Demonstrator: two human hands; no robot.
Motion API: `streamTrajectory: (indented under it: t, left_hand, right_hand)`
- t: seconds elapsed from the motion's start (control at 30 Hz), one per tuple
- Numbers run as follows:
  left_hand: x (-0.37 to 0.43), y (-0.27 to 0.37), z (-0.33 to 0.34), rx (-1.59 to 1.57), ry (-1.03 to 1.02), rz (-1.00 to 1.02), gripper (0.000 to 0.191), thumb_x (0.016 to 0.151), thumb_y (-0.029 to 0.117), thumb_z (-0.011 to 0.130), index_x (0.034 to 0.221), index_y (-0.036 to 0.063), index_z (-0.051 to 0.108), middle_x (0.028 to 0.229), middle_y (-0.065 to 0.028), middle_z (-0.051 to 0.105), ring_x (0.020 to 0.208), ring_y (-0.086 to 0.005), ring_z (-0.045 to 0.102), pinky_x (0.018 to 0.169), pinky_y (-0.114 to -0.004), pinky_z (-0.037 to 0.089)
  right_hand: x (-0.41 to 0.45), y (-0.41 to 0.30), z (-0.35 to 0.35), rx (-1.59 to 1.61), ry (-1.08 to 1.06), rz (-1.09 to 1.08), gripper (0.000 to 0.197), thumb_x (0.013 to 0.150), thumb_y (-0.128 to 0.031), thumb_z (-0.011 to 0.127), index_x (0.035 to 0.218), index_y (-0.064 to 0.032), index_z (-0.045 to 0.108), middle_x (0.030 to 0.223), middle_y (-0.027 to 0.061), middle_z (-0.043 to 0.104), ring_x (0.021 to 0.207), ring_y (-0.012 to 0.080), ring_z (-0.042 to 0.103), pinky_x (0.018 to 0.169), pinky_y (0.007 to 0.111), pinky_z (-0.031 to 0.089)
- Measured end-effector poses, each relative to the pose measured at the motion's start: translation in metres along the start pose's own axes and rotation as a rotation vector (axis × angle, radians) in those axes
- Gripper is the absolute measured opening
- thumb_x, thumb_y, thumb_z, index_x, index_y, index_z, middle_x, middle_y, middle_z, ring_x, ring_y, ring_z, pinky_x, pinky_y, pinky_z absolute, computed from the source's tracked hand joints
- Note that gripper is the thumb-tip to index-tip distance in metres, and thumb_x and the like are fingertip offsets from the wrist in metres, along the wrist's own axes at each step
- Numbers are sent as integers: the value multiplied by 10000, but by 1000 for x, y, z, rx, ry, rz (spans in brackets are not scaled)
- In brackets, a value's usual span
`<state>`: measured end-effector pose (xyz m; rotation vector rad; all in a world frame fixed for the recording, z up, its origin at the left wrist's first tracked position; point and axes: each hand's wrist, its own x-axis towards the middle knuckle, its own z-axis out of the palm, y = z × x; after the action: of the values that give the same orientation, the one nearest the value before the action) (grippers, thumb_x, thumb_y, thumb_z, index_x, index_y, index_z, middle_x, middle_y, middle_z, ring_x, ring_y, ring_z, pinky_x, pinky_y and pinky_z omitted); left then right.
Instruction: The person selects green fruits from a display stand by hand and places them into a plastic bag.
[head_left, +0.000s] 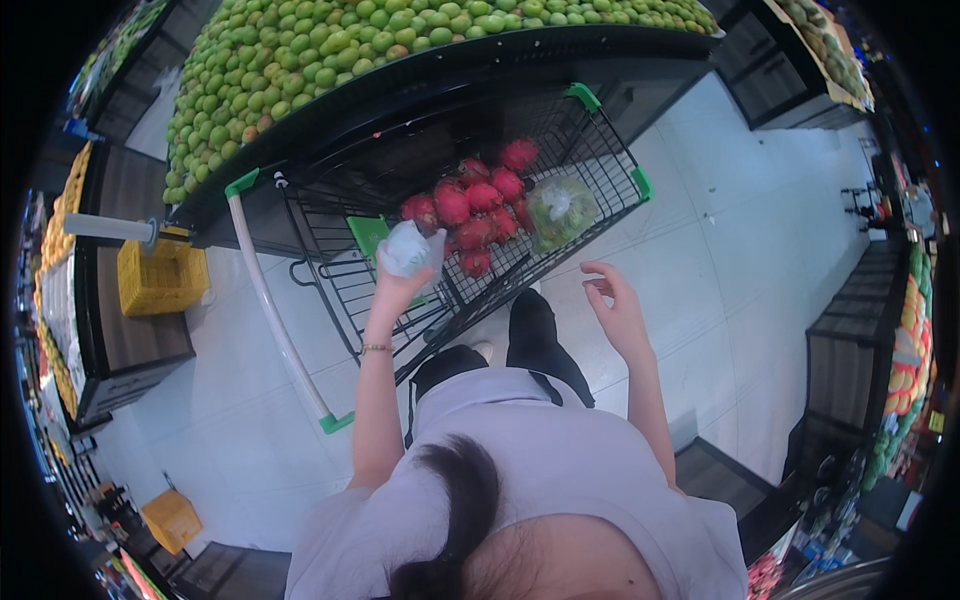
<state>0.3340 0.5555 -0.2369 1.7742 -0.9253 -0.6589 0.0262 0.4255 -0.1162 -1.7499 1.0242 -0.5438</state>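
Observation:
A bunched, translucent plastic bag (407, 249) is in my left hand (401, 289), over the near side of a black wire shopping cart (352, 300) with green corners. What the bag holds, if anything, I cannot tell. Inside the cart lie several red dragon fruits (484, 197), and beside them a knotted clear plastic bag of green produce (562, 212). My right hand (615, 307) is held in the air to the right of the cart, fingers apart and curled a little, touching nothing.
A display stand heaped with green round fruit (322, 52) runs behind the cart. At the left are a yellow plastic crate (161, 281) and a roll of plastic bags (112, 227) on a holder. More produce stands (847, 360) line the right. My shoes (532, 307) are beside the cart.

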Motion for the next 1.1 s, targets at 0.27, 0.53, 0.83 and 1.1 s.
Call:
streamTrajectory:
  t: [0.27,0.53,0.83,1.1]
  left_hand:
    - [-9,-57,69,515,-339,-481,849,582,351,709,1281,88,305,1335,-231,199,1237,-382,203,998,-376,253]
    - [-9,-16,90,269,-87,-595,371,775,224,560,1071,7,506,1010,-184,556,843,-243,574,755,-308,436]
    - [-45,14,113,318,-12,-696,398,794,239,529,1104,-5,482,997,-173,576,904,-264,567,777,-319,441]
    - [-52,47,126,322,3,-704,394,797,273,511,1088,8,503,999,-172,573,916,-286,560,789,-338,439]
  right_hand:
    - [152,60,-54,5,-238,44,259,770,-50,515,1028,-24,515,983,97,539,809,183,568,728,284,444]
    - [275,175,-5,-694,-431,-72,726,606,-167,690,1225,-111,313,1211,186,353,1031,355,457,847,399,410]
    - [279,256,20,-903,-815,-135,744,593,-51,627,1253,-179,311,1146,212,368,1009,361,463,805,421,437]
    - [256,232,10,-1004,-862,-475,547,649,-72,595,1152,-120,386,1182,177,350,1023,332,446,779,411,439]
